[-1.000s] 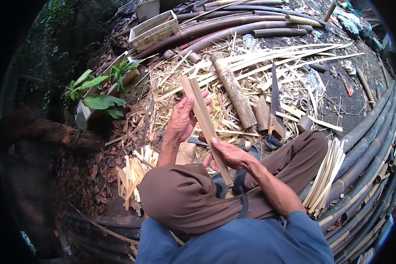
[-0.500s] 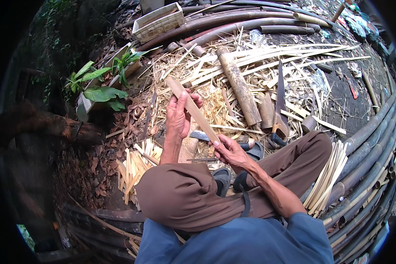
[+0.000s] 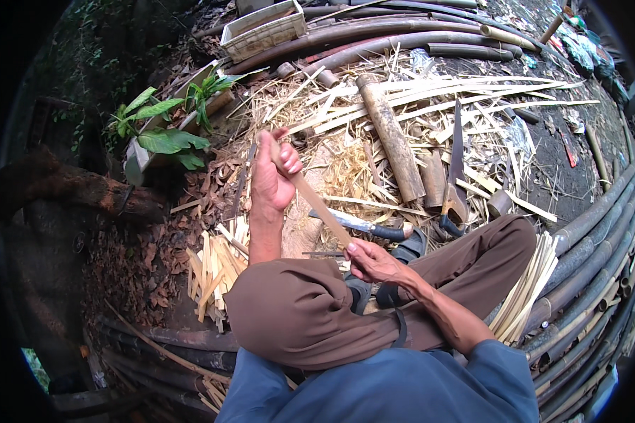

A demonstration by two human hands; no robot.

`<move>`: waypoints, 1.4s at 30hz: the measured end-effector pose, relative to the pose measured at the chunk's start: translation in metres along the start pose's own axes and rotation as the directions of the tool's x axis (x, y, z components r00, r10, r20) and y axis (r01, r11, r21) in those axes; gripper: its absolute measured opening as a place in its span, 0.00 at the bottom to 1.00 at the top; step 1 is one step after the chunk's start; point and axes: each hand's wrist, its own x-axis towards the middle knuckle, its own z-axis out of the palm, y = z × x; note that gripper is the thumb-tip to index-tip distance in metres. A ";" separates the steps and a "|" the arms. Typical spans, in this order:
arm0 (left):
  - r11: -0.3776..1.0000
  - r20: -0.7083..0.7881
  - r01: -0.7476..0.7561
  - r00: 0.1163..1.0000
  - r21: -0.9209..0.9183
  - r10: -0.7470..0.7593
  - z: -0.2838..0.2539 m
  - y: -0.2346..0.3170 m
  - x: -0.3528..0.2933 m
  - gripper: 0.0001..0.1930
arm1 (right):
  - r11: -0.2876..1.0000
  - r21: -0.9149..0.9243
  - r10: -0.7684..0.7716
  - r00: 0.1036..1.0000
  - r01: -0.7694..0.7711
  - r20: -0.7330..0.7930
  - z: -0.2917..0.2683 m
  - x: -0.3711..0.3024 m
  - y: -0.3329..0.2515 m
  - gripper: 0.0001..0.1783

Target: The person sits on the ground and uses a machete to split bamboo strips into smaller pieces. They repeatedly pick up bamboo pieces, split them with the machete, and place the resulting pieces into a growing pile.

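A flat bamboo slat (image 3: 321, 209) slants between my two hands over my bent legs. My left hand (image 3: 272, 173) is closed around its upper end, fingers curled over the strip. The lower end sits pinched between thumb and fingers of my right hand (image 3: 374, 260). Just beyond it on the ground lies a large knife (image 3: 347, 220) with a bare blade and a dark handle. Beneath the slat stands a pale wooden block (image 3: 302, 227), partly hidden by my left arm. A bundle of split bamboo strips (image 3: 219, 271) lies left of my knee.
A handsaw (image 3: 456, 166) leans by a thick bamboo piece (image 3: 391, 137) among shavings and long pale strips. More strips (image 3: 525, 289) are stacked right of my leg, beside long dark bamboo poles (image 3: 578, 233). A crate (image 3: 264, 31) and a leafy plant (image 3: 166, 139) stand farther off.
My left hand has turned and now wraps over the slat's upper end. The slat has rolled to show a narrower face. More of the knife is visible.
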 end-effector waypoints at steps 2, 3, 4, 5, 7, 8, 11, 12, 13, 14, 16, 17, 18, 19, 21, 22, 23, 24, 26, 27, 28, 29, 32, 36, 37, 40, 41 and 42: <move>0.962 -0.042 -0.217 0.973 0.166 0.227 0.006 -0.001 0.000 0.20 | 0.998 0.007 -0.060 0.998 0.061 -0.029 0.006 0.008 0.010 0.23; 0.909 -0.112 -0.305 0.931 0.283 0.347 0.016 -0.006 -0.003 0.20 | 0.991 -0.112 -0.085 0.989 0.072 -0.118 0.006 0.011 0.010 0.23; 0.847 -0.153 -0.363 0.881 0.389 0.448 0.029 -0.017 -0.003 0.19 | 0.929 -0.305 -0.281 0.937 0.211 -0.209 0.005 0.016 0.016 0.24; 0.801 -0.164 -0.421 0.835 0.425 0.526 0.035 -0.016 -0.002 0.20 | 0.922 -0.380 -0.176 0.954 0.073 -0.243 0.004 0.024 0.020 0.25; 0.689 -0.189 -0.479 0.730 0.543 0.657 0.036 -0.009 -0.003 0.22 | 0.849 -0.451 -0.426 0.861 0.273 -0.279 0.022 0.043 0.034 0.20; 0.679 -0.145 -0.520 0.729 0.518 0.669 0.031 -0.018 0.003 0.22 | 0.895 -0.377 -0.368 0.874 0.240 -0.317 0.018 0.047 0.037 0.20; 0.486 -0.012 -0.602 0.620 0.634 0.784 0.010 -0.006 0.004 0.26 | 0.933 -0.281 -0.324 0.861 0.223 -0.392 0.063 0.046 0.019 0.23; 0.474 0.039 -0.627 0.627 0.618 0.778 0.022 -0.016 0.004 0.27 | 0.952 -0.250 -0.267 0.877 0.176 -0.399 0.064 0.040 0.020 0.23; 0.469 0.062 -0.627 0.637 0.621 0.769 0.030 -0.021 0.002 0.27 | 0.951 -0.258 -0.268 0.871 0.171 -0.411 0.059 0.033 0.022 0.24; 0.463 0.082 -0.627 0.644 0.626 0.761 0.037 -0.027 0.000 0.28 | 0.950 -0.266 -0.267 0.867 0.163 -0.421 0.052 0.026 0.025 0.24; 0.627 -0.025 -0.501 0.769 0.596 0.639 0.064 -0.034 -0.014 0.26 | 0.931 -0.361 -0.205 0.891 0.050 -0.404 0.028 -0.009 -0.003 0.24; 0.870 0.255 -0.401 0.907 0.287 0.334 0.038 -0.019 0.007 0.25 | 0.924 -0.364 -0.260 0.895 0.120 -0.363 0.013 -0.028 -0.010 0.21; 0.994 0.579 -0.108 0.812 0.029 0.071 0.009 -0.008 0.027 0.26 | 0.914 -0.362 -0.304 0.897 0.181 -0.320 0.001 -0.049 -0.012 0.18; 0.982 0.422 -0.120 0.905 0.149 0.047 0.041 -0.023 0.007 0.29 | 0.781 -0.586 -0.498 0.781 0.214 -0.378 -0.003 -0.075 -0.018 0.15; 0.929 0.343 -0.026 0.933 0.369 -0.110 0.060 -0.043 -0.007 0.42 | 0.532 -0.835 -0.775 0.480 0.143 -0.411 -0.006 -0.143 -0.045 0.09; 0.833 0.355 -0.117 0.930 0.542 -0.100 0.052 -0.059 -0.012 0.45 | 0.545 -0.832 -0.728 0.433 -0.103 -0.531 -0.015 -0.181 -0.046 0.09; 0.769 0.344 -0.048 0.911 0.637 -0.228 0.037 -0.063 -0.010 0.44 | 0.479 -0.833 -0.806 0.236 -0.278 -0.542 -0.024 -0.209 -0.054 0.13; 0.683 0.317 0.013 0.879 0.731 -0.356 0.016 -0.071 -0.012 0.42 | 0.700 -0.556 -0.574 0.110 -0.448 -0.812 -0.027 -0.238 -0.059 0.16; 0.553 0.214 0.229 0.753 0.801 -0.622 -0.010 -0.098 -0.018 0.33 | 0.645 -0.146 -0.406 -0.174 -0.750 -0.897 -0.046 -0.310 -0.018 0.21; 0.508 0.237 0.230 0.680 0.830 -0.694 -0.017 -0.107 -0.025 0.30 | 0.695 -0.156 -0.432 -0.235 -0.701 -0.871 -0.052 -0.339 0.013 0.21; 0.462 0.252 0.221 0.603 0.859 -0.757 -0.022 -0.116 -0.036 0.27 | 0.691 -0.094 -0.402 -0.273 -0.716 -0.874 -0.056 -0.365 0.051 0.22; 0.447 0.258 0.246 0.546 0.860 -0.797 -0.025 -0.122 -0.048 0.26 | 0.686 -0.038 -0.371 -0.304 -0.727 -0.878 -0.060 -0.385 0.085 0.22; 0.373 0.257 0.261 0.387 0.890 -0.885 -0.041 -0.130 -0.072 0.31 | 0.711 -0.064 -0.360 -0.285 -0.700 -0.888 -0.072 -0.411 0.154 0.22; 0.299 0.187 0.253 0.387 0.920 -0.903 -0.073 -0.113 -0.096 0.31 | 0.471 -0.095 -0.500 -0.177 -0.877 -0.848 -0.107 -0.394 0.122 0.25; 0.348 0.189 0.330 0.427 0.878 -0.884 -0.089 -0.109 -0.100 0.29 | 0.475 -0.244 -0.619 -0.124 -0.846 -0.775 -0.124 -0.378 0.097 0.23; 0.406 0.226 0.343 0.458 0.847 -0.860 -0.069 -0.099 -0.108 0.27 | 0.465 -0.563 -0.792 -0.036 -0.683 -0.610 -0.149 -0.317 -0.006 0.18; 0.421 0.229 0.321 0.495 0.849 -0.838 -0.060 -0.090 -0.118 0.27 | 0.507 -0.660 -0.796 -0.006 -0.555 -0.605 -0.147 -0.280 -0.043 0.17; 0.429 0.273 0.333 0.424 0.839 -0.863 -0.048 -0.086 -0.116 0.26 | 0.537 -0.723 -0.797 0.017 -0.434 -0.603 -0.139 -0.248 -0.077 0.15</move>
